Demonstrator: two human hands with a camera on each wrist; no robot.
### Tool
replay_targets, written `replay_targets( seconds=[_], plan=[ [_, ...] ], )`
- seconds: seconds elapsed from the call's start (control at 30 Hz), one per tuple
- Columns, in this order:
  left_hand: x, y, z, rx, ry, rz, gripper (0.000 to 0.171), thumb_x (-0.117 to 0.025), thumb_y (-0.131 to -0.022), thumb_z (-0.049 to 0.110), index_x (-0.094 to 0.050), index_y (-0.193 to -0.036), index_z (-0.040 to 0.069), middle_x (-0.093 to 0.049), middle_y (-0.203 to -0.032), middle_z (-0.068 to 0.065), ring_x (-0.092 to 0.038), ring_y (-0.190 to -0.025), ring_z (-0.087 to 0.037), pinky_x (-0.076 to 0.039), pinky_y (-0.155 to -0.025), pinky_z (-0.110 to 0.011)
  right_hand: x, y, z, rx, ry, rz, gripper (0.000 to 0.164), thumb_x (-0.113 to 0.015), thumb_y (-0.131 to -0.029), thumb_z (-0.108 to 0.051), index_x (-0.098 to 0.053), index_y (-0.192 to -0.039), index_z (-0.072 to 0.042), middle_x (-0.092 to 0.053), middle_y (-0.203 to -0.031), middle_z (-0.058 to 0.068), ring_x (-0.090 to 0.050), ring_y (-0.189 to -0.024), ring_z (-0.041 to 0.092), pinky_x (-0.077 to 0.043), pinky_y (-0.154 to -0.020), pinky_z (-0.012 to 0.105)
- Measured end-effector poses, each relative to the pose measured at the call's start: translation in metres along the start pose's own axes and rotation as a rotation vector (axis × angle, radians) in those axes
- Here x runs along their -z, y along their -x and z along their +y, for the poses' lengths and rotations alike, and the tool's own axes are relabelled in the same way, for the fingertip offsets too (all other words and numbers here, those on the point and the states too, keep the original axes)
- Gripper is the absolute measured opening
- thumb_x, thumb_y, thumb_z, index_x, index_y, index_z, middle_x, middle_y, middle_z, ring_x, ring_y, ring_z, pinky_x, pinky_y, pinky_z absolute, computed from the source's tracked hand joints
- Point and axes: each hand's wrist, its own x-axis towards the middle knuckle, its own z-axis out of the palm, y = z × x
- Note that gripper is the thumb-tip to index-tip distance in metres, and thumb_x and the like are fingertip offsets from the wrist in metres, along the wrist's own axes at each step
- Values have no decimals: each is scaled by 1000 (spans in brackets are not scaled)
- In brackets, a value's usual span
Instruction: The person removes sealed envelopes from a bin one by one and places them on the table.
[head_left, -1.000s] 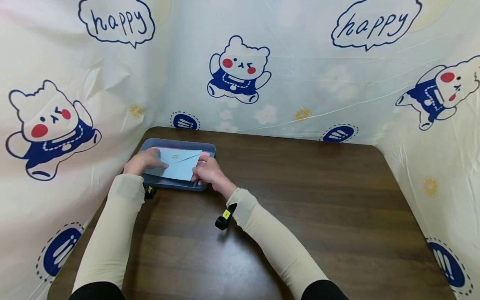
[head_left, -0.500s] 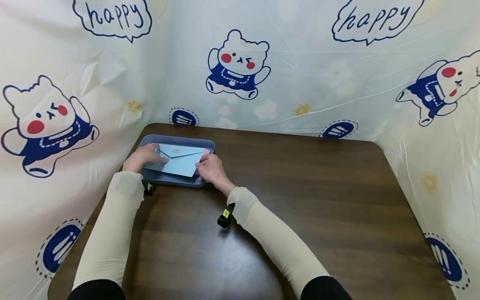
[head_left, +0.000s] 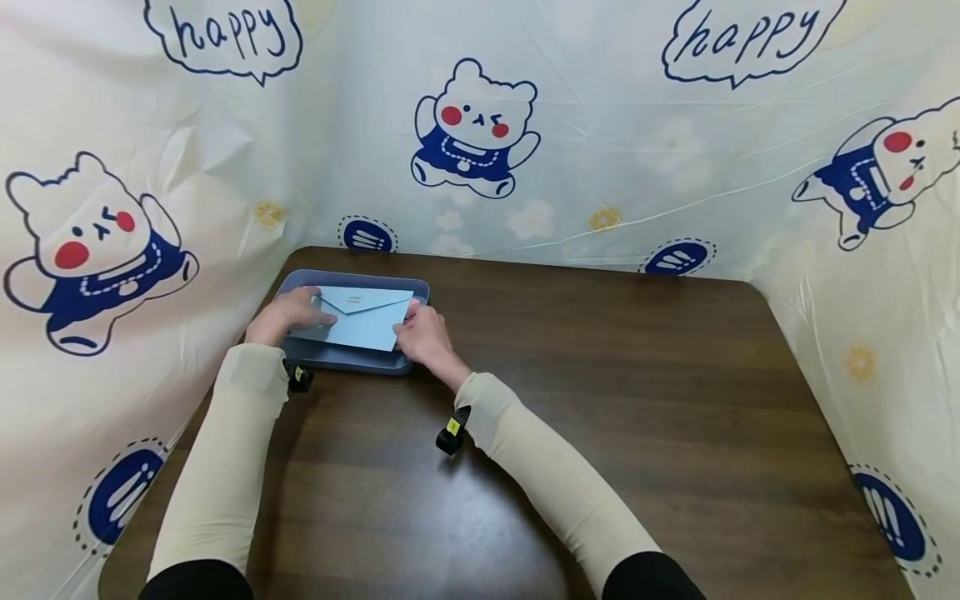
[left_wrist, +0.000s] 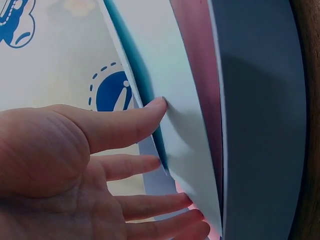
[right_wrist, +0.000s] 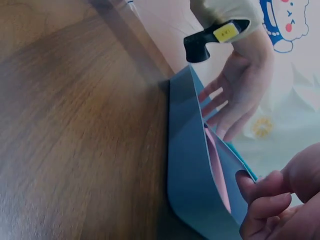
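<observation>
A light blue envelope (head_left: 360, 323), flap side up, lies over a blue-grey tray (head_left: 352, 361) at the table's far left. My right hand (head_left: 426, 337) pinches its right edge between thumb and curled fingers, as the right wrist view also shows. At the left end, my left hand (head_left: 288, 313) has its fingers extended. Its thumb touches the envelope's edge in the left wrist view, and the other fingertips reach down beside it. Beneath lies something pink and flat (left_wrist: 205, 55), mostly hidden by the blue envelope; a pink strip (right_wrist: 217, 175) shows along the tray wall in the right wrist view.
The brown wooden table (head_left: 600, 400) extends right and toward me. A printed cloth (head_left: 615, 142) with bears hangs behind and along both sides, close to the tray's left end. A black wrist camera (head_left: 450, 433) hangs under the right wrist.
The blue envelope has shifted slightly right and its flap shows more fully. My right hand has moved a little right along with its edge. The left hand stays about where it was.
</observation>
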Motion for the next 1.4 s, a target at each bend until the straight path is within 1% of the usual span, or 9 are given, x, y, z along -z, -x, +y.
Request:
replay_targets(
  seconds=[0.1,0.2,0.37,0.57,0.63,0.87,1.0,1.13,1.4],
  plan=[
    [1,-1,0,-15,10,-3,86,-65,-103,32,-19,-159,-16,-21,-159,-44,-24,-144,-61,-29,-114,-71,4,-2,3,-30,-3,1,13,-71,-103,-16,-73,-102,-3,-72,-86,3,-62,-70,12,-48,-59,25],
    [2,-1,1,-35,19,-11,89,-66,-103,33,-17,-159,-16,-20,-159,-44,-24,-144,-61,-31,-113,-71,8,-4,6,-61,-29,-7,13,-70,-104,-16,-73,-100,-4,-69,-83,3,-59,-63,15,-46,-54,27],
    [2,-3,-1,-42,54,-23,89,-66,-103,32,-16,-160,-15,-18,-160,-43,-26,-143,-60,-35,-111,-70,15,-5,10,-110,-95,-12,14,-68,-105,-16,-71,-112,-4,-65,-81,7,-52,-54,18,-43,-50,27],
    [0,-2,-1,-49,72,-30,86,-65,-104,31,-17,-160,-14,-17,-161,-43,-20,-146,-61,-25,-115,-72,21,-5,17,-156,-142,-15,19,-67,-105,-15,-70,-120,-4,-60,-74,5,-46,-51,17,-39,-49,27],
    [1,-2,0,-45,71,-33,87,-65,-104,33,-17,-160,-14,-16,-161,-42,-18,-147,-61,-23,-115,-73,23,-5,18,-159,-152,-14,18,-67,-105,-15,-70,-119,-4,-57,-71,5,-45,-51,17,-37,-48,27],
    [1,-3,2,-35,70,-42,88,-64,-104,36,-17,-161,-12,-16,-162,-41,-18,-147,-61,-23,-114,-74,28,-7,22,-171,-183,-22,17,-66,-106,-13,-69,-120,-4,-52,-67,3,-43,-50,17,-36,-49,27],
    [-1,-2,6,-37,81,-36,89,-65,-104,37,-16,-161,-11,-15,-163,-40,-17,-148,-60,-23,-115,-73,30,-7,24,-186,-187,-11,20,-63,-107,-13,-68,-124,-5,-50,-68,3,-41,-48,16,-35,-48,27],
    [-2,-1,13,-41,77,-22,88,-65,-104,35,-17,-162,-11,-16,-164,-40,-18,-148,-59,-23,-116,-72,33,-6,26,-174,-202,8,22,-62,-107,-12,-67,-126,-3,-51,-70,5,-41,-48,17,-35,-48,27],
    [-4,0,21,-35,53,8,86,-66,-102,29,-19,-162,-8,-20,-162,-40,-22,-147,-59,-25,-115,-73,38,-6,33,-160,-190,19,15,-62,-106,-11,-69,-118,-4,-47,-63,2,-42,-48,16,-35,-48,27]
  ],
)
